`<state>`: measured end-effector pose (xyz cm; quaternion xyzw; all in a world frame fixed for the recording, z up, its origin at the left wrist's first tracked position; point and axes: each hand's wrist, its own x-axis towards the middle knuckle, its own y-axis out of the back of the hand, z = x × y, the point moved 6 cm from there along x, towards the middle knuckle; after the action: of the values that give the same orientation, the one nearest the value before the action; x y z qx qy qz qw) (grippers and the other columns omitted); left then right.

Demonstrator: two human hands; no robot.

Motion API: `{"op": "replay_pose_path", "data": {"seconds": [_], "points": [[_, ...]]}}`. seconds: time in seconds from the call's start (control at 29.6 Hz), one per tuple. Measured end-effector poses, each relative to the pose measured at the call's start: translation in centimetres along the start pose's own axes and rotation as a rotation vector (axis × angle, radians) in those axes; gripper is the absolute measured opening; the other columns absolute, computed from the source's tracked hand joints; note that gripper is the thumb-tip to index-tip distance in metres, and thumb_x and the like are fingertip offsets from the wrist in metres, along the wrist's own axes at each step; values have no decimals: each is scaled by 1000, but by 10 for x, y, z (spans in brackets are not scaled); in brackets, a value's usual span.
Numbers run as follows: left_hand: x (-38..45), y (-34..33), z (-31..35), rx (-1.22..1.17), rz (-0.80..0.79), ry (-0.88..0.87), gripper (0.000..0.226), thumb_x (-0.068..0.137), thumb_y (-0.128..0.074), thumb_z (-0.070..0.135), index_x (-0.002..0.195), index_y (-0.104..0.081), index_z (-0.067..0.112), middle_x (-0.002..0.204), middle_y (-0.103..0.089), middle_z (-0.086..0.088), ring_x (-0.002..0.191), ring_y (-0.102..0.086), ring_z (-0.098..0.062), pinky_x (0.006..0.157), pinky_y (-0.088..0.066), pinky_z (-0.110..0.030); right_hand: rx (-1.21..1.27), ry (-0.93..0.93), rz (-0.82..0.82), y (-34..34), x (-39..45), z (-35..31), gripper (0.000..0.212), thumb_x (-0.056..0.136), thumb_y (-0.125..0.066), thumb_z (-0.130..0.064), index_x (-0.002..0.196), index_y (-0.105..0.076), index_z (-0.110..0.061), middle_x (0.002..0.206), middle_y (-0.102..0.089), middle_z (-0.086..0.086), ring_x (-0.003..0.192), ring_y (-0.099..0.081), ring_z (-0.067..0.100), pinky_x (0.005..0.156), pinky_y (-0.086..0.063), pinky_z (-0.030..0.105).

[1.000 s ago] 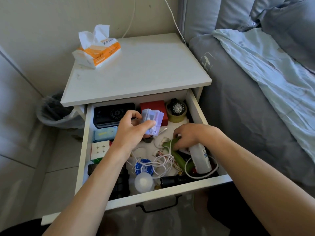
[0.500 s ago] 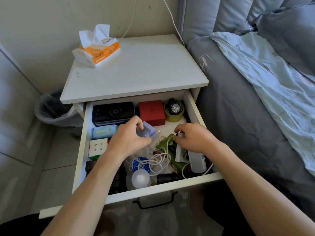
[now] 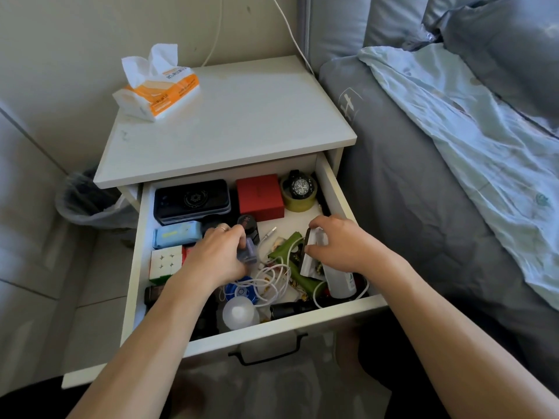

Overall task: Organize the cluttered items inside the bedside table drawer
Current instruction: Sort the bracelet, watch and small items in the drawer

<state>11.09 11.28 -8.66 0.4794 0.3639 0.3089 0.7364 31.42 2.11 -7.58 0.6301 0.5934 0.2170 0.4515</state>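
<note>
Mid-sort in the drawer, my left hand grips a small translucent box, my right hand pinches a white packet; both probably need tidy spots next.

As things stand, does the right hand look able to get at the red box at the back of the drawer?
Probably yes. The red box lies uncovered just beyond the right hand, but that hand holds a white packet, which it would likely have to drop first.

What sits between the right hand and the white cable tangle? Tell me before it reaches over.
A green tool lies across the gap between the right hand and the white cable, with cable loops draped over it. The hand already pinches a small white packet.
</note>
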Motion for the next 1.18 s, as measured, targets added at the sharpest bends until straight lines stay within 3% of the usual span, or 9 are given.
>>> {"op": "replay_pose_path", "data": {"seconds": [0.1,0.24,0.34,0.51,0.61,0.71,0.81,0.98,1.18], "points": [[-1,9,0,-73,125,-43,32,76,-75,29,103,-58,26,120,-48,5,116,-43,-20,88,-43,-36,19,0,9,-2,-8,2,63,91,-62,-41,146,-37,-24,143,-40,4,122,-49,24,86,-40,26],[0,26,23,-312,283,-193,18,84,-74,30,100,-66,27,106,-60,12,100,-58,-7,82,-47,-24,39,-24,24,4,-15,7,69,88,-67,-39,147,-34,-25,143,-42,4,122,-49,25,86,-40,27],[11,17,52,-440,62,-231,23,85,-76,38,105,-67,32,103,-66,17,93,-63,0,76,-50,-16,63,-14,20,10,-16,10,69,84,-73,-37,143,-41,-25,136,-50,2,119,-50,22,87,-41,26],[19,-4,94,-516,-297,-304,79,75,-86,35,143,-46,37,130,-55,12,114,-57,-5,97,-51,-29,191,-82,27,11,-17,13,87,75,-82,-37,147,-36,-25,141,-47,2,123,-50,23,93,-47,32],[26,-6,112,-530,-375,-358,71,80,-83,27,143,-50,29,135,-57,9,119,-57,-6,103,-49,-33,181,-71,-5,9,-19,16,94,79,-79,-31,154,-22,-21,148,-43,5,130,-46,25,97,-44,31],[29,-5,109,-609,-297,-313,51,83,-80,29,130,-61,27,125,-65,3,113,-61,-7,103,-50,-37,251,-86,-74,8,-22,22,89,86,-63,-8,156,-11,-25,151,-40,8,134,-45,27,105,-45,39],[21,-4,95,-817,-209,-237,40,79,-84,25,116,-68,30,105,-73,-2,100,-70,-17,93,-56,-36,373,-99,9,16,-21,26,74,87,-58,0,151,-29,-23,142,-50,6,126,-53,24,102,-49,43],[0,33,33,-1155,103,-30,24,77,-74,30,99,-77,38,102,-73,1,98,-70,-18,77,-58,-29,337,-14,31,20,-20,12,38,93,-55,-15,128,-55,-28,104,-66,-12,93,-63,6,71,-52,20],[-28,37,-25,-871,132,162,16,88,-67,36,88,-76,49,93,-70,30,97,-62,2,78,-46,-23,147,112,-86,3,-17,-27,36,94,-59,-28,130,-54,-27,113,-66,-4,94,-63,10,79,-53,26]]}}
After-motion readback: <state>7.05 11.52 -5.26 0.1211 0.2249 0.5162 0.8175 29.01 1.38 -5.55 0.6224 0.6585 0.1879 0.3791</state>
